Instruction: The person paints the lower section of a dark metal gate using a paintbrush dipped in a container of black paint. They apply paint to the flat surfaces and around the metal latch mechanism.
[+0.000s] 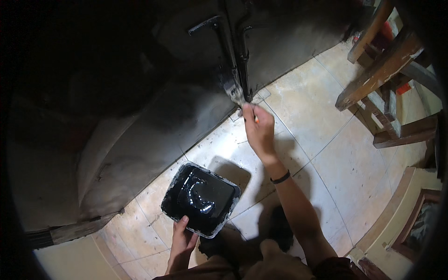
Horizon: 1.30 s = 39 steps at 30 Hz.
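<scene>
My right hand (259, 130) is closed round the handle of a paintbrush (232, 87). The brush's dark bristles meet the lower part of a black-painted metal door (186, 112), close to its upright black bolt (243, 60). My left hand (182, 240) grips the near edge of a square plastic tub (238, 193), thumb over the rim. Glossy black paint (200, 193) lies inside the tub, which is held above the floor. Paint smears cover the tub's rim.
Pale floor tiles (303, 116) with dark specks run along the door's bottom edge. Wooden furniture (380, 70) stands at the far right, partly cut off. A cream panel with a brown frame (413, 221) is at the near right.
</scene>
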### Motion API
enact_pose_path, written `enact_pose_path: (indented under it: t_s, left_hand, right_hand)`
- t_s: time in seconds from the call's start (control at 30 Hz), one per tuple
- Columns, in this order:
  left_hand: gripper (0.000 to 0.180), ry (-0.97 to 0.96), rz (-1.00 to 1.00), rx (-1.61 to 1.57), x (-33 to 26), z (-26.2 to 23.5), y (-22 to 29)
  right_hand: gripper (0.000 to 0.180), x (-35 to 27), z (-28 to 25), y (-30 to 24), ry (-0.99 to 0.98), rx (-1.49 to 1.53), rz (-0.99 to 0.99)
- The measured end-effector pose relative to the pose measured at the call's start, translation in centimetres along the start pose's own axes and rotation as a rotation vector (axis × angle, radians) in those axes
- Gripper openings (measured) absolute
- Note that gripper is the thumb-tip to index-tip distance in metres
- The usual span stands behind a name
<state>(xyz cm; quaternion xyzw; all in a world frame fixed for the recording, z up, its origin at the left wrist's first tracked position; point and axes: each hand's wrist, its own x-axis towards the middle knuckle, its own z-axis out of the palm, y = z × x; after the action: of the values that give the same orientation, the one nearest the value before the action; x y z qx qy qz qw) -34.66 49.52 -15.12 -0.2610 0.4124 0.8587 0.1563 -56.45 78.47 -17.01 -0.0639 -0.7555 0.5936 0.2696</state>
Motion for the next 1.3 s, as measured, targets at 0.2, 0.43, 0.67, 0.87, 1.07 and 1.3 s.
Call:
enact_pose_path:
  t_s: [0.2, 0.43, 0.67, 0.87, 1.07, 1.3]
  left_hand:
    - [0.060, 0.075, -0.015, 0.005, -0.7, -0.3, -0.1]
    - [0.060, 0.008, 0.005, 0.017, -0.3, 0.4, 0.0]
    - [0.060, 0.032, 0.002, -0.003, -0.7, -0.5, 0.1]
    - [0.059, 0.026, 0.023, -0.013, -1.0, 0.1, 0.4]
    - [0.058, 0.041, -0.014, -0.015, -1.0, -0.2, 0.2]
    - [0.059, 0.029, 0.017, -0.038, -1.2, -1.4, 0.6]
  right_hand:
    - [0.035, -3.4, -0.9, 1.7, -0.057, -0.003, 0.341]
    - [0.038, -2.9, 0.8, 2.8, -0.143, -0.081, 0.264]
    - [0.035, -5.3, -0.4, 4.1, -0.087, -0.283, 0.336]
    - [0.030, -2.1, -1.2, -6.2, -0.114, -0.115, 0.169]
    - [0.030, -6.6, 1.9, 2.5, -0.219, -0.231, 0.257]
    - [0.033, -8.3, 1.9, 1.1, -0.139, -0.258, 0.191]
